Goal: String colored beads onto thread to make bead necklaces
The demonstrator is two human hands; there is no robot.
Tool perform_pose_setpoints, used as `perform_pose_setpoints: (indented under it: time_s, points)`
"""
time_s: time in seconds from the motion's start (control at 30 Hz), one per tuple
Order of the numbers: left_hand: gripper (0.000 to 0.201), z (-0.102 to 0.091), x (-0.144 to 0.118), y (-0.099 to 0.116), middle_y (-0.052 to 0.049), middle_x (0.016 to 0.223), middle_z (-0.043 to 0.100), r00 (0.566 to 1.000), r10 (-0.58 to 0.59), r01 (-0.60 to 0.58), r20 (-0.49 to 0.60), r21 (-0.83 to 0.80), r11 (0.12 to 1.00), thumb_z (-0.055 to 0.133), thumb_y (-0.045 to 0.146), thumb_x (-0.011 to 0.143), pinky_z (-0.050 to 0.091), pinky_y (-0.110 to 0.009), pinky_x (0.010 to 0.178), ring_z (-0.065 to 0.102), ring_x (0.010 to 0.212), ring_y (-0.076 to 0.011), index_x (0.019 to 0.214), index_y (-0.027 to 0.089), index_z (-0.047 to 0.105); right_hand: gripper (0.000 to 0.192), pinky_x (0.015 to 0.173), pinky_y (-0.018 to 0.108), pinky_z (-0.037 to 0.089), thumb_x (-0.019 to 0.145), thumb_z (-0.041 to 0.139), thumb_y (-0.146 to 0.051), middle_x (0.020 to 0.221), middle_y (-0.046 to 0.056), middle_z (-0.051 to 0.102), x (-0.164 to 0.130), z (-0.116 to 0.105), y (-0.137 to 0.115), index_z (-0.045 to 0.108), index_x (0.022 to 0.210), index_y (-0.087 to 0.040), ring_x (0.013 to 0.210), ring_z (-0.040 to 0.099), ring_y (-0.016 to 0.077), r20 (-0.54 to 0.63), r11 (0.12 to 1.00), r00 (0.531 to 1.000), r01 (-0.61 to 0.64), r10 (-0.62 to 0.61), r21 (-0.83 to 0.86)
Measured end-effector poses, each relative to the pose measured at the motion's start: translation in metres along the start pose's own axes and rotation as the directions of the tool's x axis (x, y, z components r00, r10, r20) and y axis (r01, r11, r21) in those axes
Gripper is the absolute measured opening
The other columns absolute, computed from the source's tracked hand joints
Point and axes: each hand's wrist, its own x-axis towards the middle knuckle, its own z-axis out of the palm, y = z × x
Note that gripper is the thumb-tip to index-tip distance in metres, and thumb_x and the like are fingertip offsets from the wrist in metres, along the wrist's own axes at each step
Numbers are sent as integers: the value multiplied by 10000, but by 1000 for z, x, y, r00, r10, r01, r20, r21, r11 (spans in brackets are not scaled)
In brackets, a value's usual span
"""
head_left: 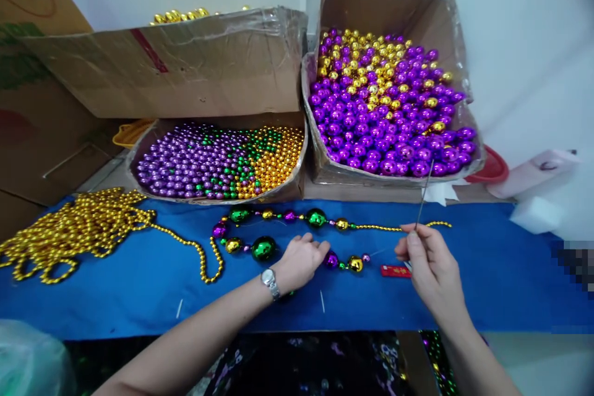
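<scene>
My left hand, with a watch on the wrist, rests on the blue cloth and its fingertips touch a strand of large green, gold and purple beads near a purple bead. My right hand pinches a long thin needle that points up toward the big box. A fine thread seems to run from the strand's end toward that hand. A small red lighter lies just left of my right hand.
A pile of small gold bead chain lies at the left. Behind the cloth stand a low box of small purple, green and gold beads and a taller box of large purple and gold balls. Cardboard is stacked at the left.
</scene>
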Motion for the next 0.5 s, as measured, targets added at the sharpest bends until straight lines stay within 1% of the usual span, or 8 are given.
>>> perform_pose_setpoints:
  time_s: [0.07, 0.13, 0.23, 0.37, 0.43, 0.5]
  points:
    - [209, 2, 1, -5, -80, 761, 648, 1000, -8, 8, 3, -7, 1000, 499, 17, 741, 428, -322, 658, 544, 810, -247, 877, 162, 562, 248, 642, 258, 484, 937, 431, -402, 747, 7, 600, 3, -4, 3, 541, 1056, -214, 684, 586, 138, -27, 999, 1000, -13, 14, 52]
    - [124, 2, 1, -11, -96, 755, 652, 1000, -13, 13, 6, -25, 1000, 486, 72, 796, 423, -310, 649, 562, 790, -239, 789, 157, 576, 251, 620, 249, 480, 932, 443, -411, 722, 2, 595, 7, -8, 8, 544, 1041, -209, 653, 577, 130, -57, 994, 998, -31, 37, 109]
    - [224, -1, 1, -20, -89, 742, 658, 1000, -4, 5, 11, -69, 998, 434, 205, 888, 416, -280, 639, 589, 739, -208, 743, 166, 600, 271, 585, 234, 468, 910, 481, -434, 705, 1, 606, 13, -15, 23, 553, 1024, -199, 607, 564, 119, -113, 976, 988, -79, 103, 205]
    - [297, -7, -3, -30, -41, 761, 671, 1000, 5, -3, 10, -135, 991, 357, 305, 940, 402, -236, 628, 616, 705, -166, 827, 203, 611, 339, 539, 222, 451, 860, 534, -487, 758, 29, 650, 22, -21, 57, 566, 987, -175, 550, 542, 103, -198, 951, 960, -139, 197, 276]
    - [319, -8, -5, -35, -37, 740, 664, 1000, -19, 19, 2, -148, 989, 331, 316, 948, 389, -230, 607, 615, 681, -163, 815, 201, 597, 371, 508, 214, 442, 834, 549, -516, 808, 44, 657, 26, -25, 78, 570, 958, -167, 522, 527, 91, -246, 946, 942, -155, 228, 284]
    - [330, -7, -6, -39, -46, 712, 652, 998, -58, 56, -9, -147, 988, 332, 315, 944, 379, -234, 592, 608, 661, -169, 768, 189, 581, 387, 478, 204, 430, 805, 574, -530, 846, 47, 651, 30, -34, 97, 574, 929, -163, 497, 513, 75, -303, 941, 916, -172, 262, 293]
